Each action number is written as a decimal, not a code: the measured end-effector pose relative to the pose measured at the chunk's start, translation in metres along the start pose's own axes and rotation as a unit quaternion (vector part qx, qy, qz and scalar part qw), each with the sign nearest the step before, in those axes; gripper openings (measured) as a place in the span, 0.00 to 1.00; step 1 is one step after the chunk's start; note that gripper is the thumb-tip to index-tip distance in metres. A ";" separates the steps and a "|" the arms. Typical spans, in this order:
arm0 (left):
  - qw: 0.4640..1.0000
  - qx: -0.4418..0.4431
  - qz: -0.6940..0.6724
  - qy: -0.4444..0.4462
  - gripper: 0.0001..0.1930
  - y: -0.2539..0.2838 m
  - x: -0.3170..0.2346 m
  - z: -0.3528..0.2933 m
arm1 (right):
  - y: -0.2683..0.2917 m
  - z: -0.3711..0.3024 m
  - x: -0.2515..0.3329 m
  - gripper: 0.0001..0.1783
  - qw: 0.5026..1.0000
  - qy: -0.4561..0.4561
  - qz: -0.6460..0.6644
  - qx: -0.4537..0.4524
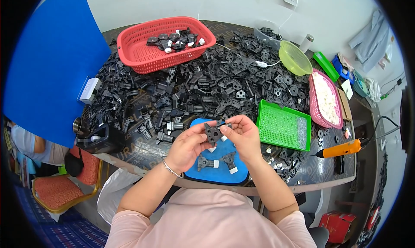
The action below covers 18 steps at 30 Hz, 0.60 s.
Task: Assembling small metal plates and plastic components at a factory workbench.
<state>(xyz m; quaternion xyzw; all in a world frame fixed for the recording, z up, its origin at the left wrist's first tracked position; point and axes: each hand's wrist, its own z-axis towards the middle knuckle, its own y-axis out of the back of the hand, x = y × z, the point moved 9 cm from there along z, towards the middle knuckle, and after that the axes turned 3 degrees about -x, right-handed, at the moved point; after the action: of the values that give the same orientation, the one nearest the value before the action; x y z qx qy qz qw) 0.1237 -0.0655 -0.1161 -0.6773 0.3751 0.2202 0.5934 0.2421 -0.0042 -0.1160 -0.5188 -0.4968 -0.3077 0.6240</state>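
Observation:
Over a blue mat (196, 174) at the table's near edge, my left hand (185, 149) and my right hand (245, 140) grip one black plastic part (213, 134) between them. It has a round hole in its face and projecting lugs. My left fingers close on its left side, while my right thumb and fingers pinch its upper right. Below the hands, a black part with a white end block (205, 163) lies on the mat, beside a second such piece (228, 158) that is tilted. More white bits show behind my fingers, partly hidden.
Loose black parts (194, 81) heap across the table. Behind them sits a red basket (129, 57) holding black and white pieces. To the right are a green tray (263, 131), a pink basket (317, 116) of white parts, a yellow-green bowl (294, 60) and an orange electric screwdriver (343, 148).

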 end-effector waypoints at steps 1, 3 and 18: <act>1.000 -0.012 0.000 -0.003 0.19 0.002 0.000 0.000 | 0.000 0.000 -0.002 0.15 1.000 -0.014 -0.003 0.000; 0.997 -0.028 0.068 -0.032 0.18 0.006 0.001 0.001 | 0.003 -0.001 -0.002 0.15 0.999 0.001 -0.053 -0.009; 0.971 -0.038 0.219 -0.086 0.15 0.011 0.012 -0.006 | 0.016 -0.019 -0.014 0.11 0.996 -0.021 -0.017 0.081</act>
<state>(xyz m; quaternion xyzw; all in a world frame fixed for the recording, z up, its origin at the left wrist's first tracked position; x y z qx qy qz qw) 0.1221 -0.0747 -0.1307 -0.5793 0.4530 0.4159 0.5350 0.2582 -0.0200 -0.1346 -0.4648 -0.5417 -0.2661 0.6479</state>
